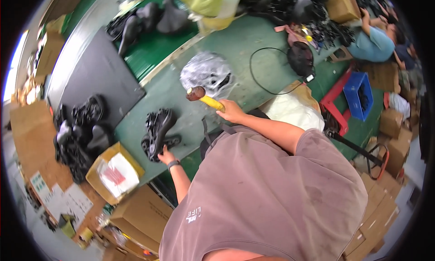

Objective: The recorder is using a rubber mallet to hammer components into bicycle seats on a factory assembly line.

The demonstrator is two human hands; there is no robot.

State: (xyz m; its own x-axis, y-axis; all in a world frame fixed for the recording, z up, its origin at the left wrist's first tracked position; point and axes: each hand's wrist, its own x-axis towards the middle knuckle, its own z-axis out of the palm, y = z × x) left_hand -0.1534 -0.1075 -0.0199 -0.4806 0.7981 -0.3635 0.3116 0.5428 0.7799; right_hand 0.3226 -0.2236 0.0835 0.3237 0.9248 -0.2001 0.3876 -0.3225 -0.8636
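Observation:
My right hand point(232, 111) is closed round the yellow handle of a hammer point(211, 102). The hammer's brown, rounded head is raised in front of a clear plastic bag point(204, 70) with something dark inside. Lower left, my left hand point(166, 156), with a dark wristband, grips the near end of a black saddle-shaped part point(158, 127). That part stands on edge on the green table, against another black piece point(172, 140); where the two meet is hard to make out.
More black parts lie on a grey board point(93, 73) and along the table's far side. An open carton point(113, 172) stands at the left, with a black cable point(252, 70) toward the right. Beyond are a blue crate point(358, 95), a red pallet jack point(335, 100) and a person in blue point(374, 45).

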